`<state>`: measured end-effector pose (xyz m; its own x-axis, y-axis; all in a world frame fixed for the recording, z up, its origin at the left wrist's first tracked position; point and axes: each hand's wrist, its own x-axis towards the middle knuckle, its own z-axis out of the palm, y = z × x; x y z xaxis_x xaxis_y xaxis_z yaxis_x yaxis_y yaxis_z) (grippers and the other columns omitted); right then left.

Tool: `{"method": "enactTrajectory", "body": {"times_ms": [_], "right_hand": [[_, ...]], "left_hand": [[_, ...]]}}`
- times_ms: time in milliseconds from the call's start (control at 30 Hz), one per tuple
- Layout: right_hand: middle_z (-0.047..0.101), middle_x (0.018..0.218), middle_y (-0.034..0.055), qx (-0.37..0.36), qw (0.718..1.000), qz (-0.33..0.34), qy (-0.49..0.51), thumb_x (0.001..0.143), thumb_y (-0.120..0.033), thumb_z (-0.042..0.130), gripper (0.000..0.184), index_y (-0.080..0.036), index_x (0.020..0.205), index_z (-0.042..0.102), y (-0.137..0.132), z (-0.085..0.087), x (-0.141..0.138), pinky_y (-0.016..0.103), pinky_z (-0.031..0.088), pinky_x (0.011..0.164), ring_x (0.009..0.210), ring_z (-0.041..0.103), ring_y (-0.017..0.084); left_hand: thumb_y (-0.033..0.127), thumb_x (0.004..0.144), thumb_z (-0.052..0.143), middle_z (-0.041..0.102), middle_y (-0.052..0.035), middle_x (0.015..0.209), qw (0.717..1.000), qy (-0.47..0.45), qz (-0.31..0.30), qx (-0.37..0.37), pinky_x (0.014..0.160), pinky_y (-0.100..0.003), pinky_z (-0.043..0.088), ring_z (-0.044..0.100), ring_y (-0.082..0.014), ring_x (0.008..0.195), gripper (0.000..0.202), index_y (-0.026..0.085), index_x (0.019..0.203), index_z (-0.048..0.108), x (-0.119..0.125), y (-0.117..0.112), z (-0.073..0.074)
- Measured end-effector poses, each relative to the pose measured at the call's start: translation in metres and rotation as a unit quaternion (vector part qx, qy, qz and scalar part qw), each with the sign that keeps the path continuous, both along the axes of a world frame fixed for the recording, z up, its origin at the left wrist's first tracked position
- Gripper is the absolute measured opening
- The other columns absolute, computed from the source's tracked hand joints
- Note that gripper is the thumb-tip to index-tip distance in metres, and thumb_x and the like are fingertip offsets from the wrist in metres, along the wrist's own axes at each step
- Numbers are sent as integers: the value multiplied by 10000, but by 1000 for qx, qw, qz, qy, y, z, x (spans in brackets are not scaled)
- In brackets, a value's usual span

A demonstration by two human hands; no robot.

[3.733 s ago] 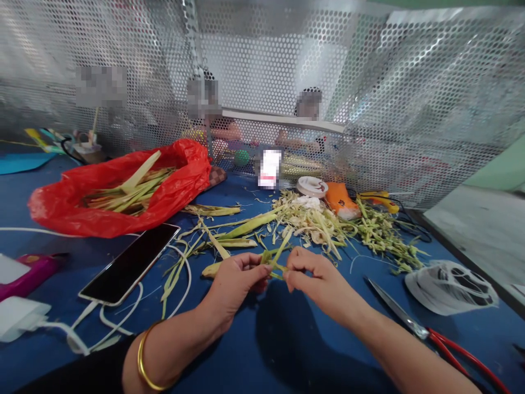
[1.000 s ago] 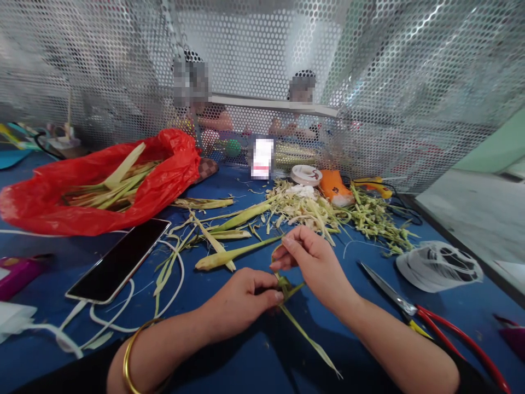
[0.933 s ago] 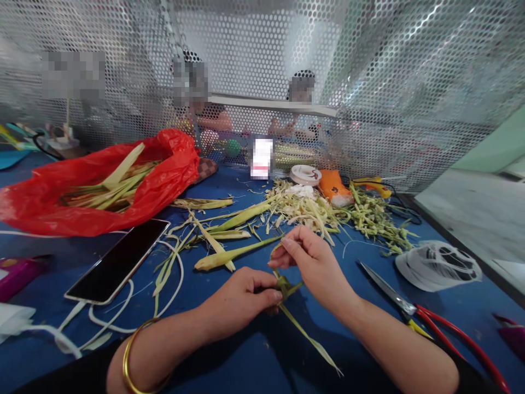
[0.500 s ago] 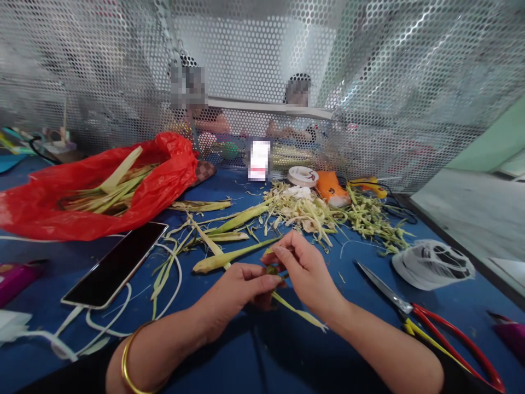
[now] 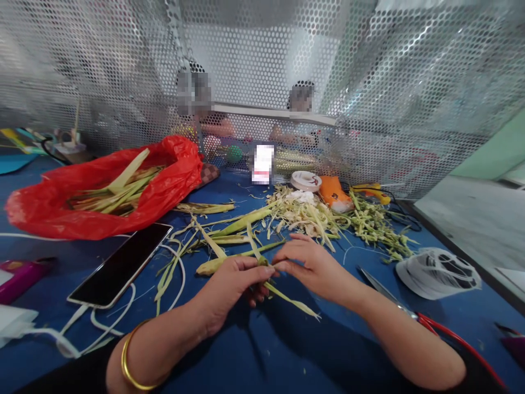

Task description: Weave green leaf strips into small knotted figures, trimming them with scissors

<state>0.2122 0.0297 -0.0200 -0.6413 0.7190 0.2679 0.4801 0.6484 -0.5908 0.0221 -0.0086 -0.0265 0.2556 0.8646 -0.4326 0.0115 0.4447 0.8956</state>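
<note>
Near the middle of the blue table, my left hand (image 5: 244, 276) pinches a folded strip of pale green plant leaf (image 5: 293, 302) between thumb and fingers. One end of the strip points up and away, and its frayed tail hangs toward the lower right. A small green bunched part shows at the left fingertips. My right hand (image 5: 314, 269) is closed in a pinch at the same spot, thumb and forefinger against the leaf; the exact contact is partly hidden. Just beyond the left hand lies a yellow-green pod-like husk (image 5: 210, 266).
Behind lie loose leaf strips (image 5: 241, 223) and a pile of shreds (image 5: 307, 213). On the left are a red bag (image 5: 98, 227) and a phone (image 5: 121, 268) with white cables. To the right are red-handled scissors (image 5: 389, 298) and a white spool (image 5: 435, 276). A perforated screen (image 5: 254, 60) stands behind.
My right hand has turned flatter and shifted slightly right. The upper end of the leaf strip now stands out above my fingers. My left hand keeps its pinch, and the view has shifted slightly.
</note>
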Motion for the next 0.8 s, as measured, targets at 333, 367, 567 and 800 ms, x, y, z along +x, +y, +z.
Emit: {"method": "enactTrajectory", "body": {"times_ms": [333, 367, 567, 800], "right_hand": [[682, 721, -32, 109, 993, -50, -16, 897, -193, 565, 175, -226, 752, 657, 4, -9, 2, 377, 319, 1004, 716, 618, 129], [680, 713, -35, 110, 992, -58, -20, 895, -191, 567, 179, -226, 744, 657, 3, -9, 1, 372, 321, 1000, 715, 620, 128], [705, 806, -4, 146, 982, -113, -24, 898, -183, 553, 148, -225, 825, 674, 4, -3, 2, 403, 348, 968, 802, 637, 168], [660, 748, 23, 220, 948, -209, 93, 903, -232, 545, 163, -207, 769, 637, -25, 20, -5, 316, 418, 734, 734, 599, 175]], "left_hand": [[353, 666, 703, 597, 1, 510, 1000, 18, -10, -5, 431, -169, 319, 505, -70, 452, 231, 124, 691, 726, 0, 2, 2], [350, 664, 705, 599, -1, 511, 1000, 20, -11, -3, 432, -170, 315, 507, -71, 454, 230, 123, 688, 725, 0, 2, 2], [366, 701, 708, 606, -9, 537, 1000, 20, 6, 1, 423, -177, 305, 508, -79, 463, 250, 119, 735, 733, -1, 3, 0], [351, 710, 740, 704, -74, 811, 995, -63, 60, 41, 470, -158, 325, 573, -110, 694, 241, 129, 806, 742, -7, 10, 2]]}}
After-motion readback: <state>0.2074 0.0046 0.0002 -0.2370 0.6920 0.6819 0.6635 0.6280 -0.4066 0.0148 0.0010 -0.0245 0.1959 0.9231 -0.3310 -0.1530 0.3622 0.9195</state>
